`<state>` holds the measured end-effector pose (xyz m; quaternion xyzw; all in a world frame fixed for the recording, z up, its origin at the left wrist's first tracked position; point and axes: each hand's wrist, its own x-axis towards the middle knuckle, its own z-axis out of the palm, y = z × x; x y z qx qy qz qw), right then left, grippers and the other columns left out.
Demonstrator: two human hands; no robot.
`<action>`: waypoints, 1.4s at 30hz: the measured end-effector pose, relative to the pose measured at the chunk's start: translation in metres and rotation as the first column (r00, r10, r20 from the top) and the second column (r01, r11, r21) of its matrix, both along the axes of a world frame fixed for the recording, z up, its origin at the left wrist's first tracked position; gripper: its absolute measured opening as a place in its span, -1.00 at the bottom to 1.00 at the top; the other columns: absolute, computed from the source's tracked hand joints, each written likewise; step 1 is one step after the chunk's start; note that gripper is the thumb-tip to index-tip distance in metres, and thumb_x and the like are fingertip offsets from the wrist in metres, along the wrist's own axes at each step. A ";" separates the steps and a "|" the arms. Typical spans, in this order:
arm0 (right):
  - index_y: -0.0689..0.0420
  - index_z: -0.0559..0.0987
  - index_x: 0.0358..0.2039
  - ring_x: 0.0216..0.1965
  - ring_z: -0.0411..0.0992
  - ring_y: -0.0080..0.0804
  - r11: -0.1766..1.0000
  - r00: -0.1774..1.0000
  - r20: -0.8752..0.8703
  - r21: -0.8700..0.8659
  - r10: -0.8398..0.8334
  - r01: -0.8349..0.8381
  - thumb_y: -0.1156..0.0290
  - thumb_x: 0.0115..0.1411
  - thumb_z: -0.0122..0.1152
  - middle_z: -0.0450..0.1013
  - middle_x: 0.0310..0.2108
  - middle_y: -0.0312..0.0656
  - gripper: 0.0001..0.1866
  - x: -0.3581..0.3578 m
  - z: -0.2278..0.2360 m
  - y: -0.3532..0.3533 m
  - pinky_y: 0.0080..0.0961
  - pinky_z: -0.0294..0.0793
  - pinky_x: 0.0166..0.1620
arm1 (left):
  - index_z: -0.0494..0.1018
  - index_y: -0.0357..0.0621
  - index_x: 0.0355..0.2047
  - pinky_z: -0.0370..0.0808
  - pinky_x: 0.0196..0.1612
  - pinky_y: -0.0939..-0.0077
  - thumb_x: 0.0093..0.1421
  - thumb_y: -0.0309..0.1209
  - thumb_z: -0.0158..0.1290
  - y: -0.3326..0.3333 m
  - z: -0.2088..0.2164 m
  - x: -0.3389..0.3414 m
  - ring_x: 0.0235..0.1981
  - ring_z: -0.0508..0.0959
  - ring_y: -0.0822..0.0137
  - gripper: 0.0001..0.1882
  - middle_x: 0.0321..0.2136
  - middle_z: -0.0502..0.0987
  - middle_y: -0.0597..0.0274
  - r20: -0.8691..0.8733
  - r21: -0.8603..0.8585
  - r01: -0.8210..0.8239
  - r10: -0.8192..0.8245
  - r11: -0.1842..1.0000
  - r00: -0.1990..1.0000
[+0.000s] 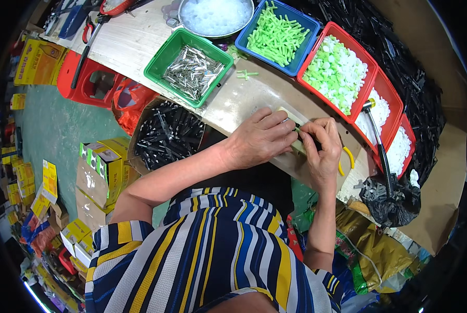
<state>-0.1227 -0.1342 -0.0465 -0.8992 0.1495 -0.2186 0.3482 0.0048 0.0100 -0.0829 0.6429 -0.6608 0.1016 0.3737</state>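
Your left hand [260,137] curled over a pale bar [299,148] on the worktop [238,99], its grip hidden, your right hand [322,151] pinching a small green piece [297,130] there, yellow-handled tool [351,157] just right, green bin [157,63] and blue bin [310,44] beyond

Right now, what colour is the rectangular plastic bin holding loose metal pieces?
The bin is green, clearest in the head view.
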 end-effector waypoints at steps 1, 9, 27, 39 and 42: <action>0.31 0.54 -0.38 -0.34 0.38 -0.32 1.000 1.000 -0.006 -0.021 0.010 -0.010 0.68 0.02 0.27 0.35 -0.41 -0.15 -0.88 0.000 0.001 0.000 -0.46 0.38 -0.26 | 0.51 -0.16 -0.16 0.41 -0.16 0.26 -0.09 -0.32 0.30 0.000 0.000 0.000 -0.11 0.45 0.16 -0.55 -0.16 0.44 0.21 -0.005 0.000 0.007 -0.007 1.000 1.000; 0.30 0.55 -0.37 -0.35 0.40 -0.32 0.995 0.999 -0.016 -0.083 0.046 -0.047 0.71 0.01 0.27 0.37 -0.40 -0.15 -0.85 0.001 0.000 -0.003 -0.47 0.39 -0.27 | 0.51 -0.26 -0.17 0.47 -0.19 0.29 -0.08 -0.41 0.28 -0.002 -0.003 -0.002 -0.15 0.46 0.14 -0.58 -0.18 0.43 0.18 -0.052 -0.028 0.049 -0.050 0.998 0.997; 0.29 0.57 -0.36 -0.33 0.43 -0.51 0.981 0.978 0.086 -0.017 -0.190 0.192 0.64 0.10 0.24 0.47 -0.37 -0.19 -0.92 -0.028 0.034 -0.031 -0.58 0.39 -0.27 | 0.48 -0.26 -0.20 0.45 -0.19 0.29 -0.08 -0.48 0.28 -0.002 0.002 -0.006 -0.17 0.48 0.13 -0.62 -0.22 0.43 0.16 -0.062 0.042 0.043 -0.041 0.998 0.997; 0.33 0.61 -0.26 -0.34 0.51 -0.12 0.893 0.894 -0.371 -0.446 -0.250 0.065 0.60 0.14 0.17 0.53 -0.35 0.01 -0.84 -0.034 0.043 -0.123 -0.38 0.47 -0.20 | 0.57 -0.24 -0.25 0.49 -0.18 0.26 0.00 -0.49 0.24 0.041 0.051 0.053 -0.23 0.51 0.08 -0.74 -0.32 0.51 0.07 -0.078 -0.017 -0.221 0.219 0.975 0.973; 0.34 0.63 -0.27 -0.27 0.54 -0.11 0.942 0.786 -0.586 -0.335 -0.196 -0.015 0.66 0.02 0.24 0.56 -0.31 0.09 -0.79 -0.019 0.055 -0.134 -0.32 0.51 -0.14 | 0.61 -0.27 -0.37 0.48 -0.23 0.29 0.03 -0.49 0.23 0.061 0.061 0.086 -0.28 0.52 0.12 -0.85 -0.39 0.55 0.07 -0.061 0.135 -0.402 0.413 0.905 0.909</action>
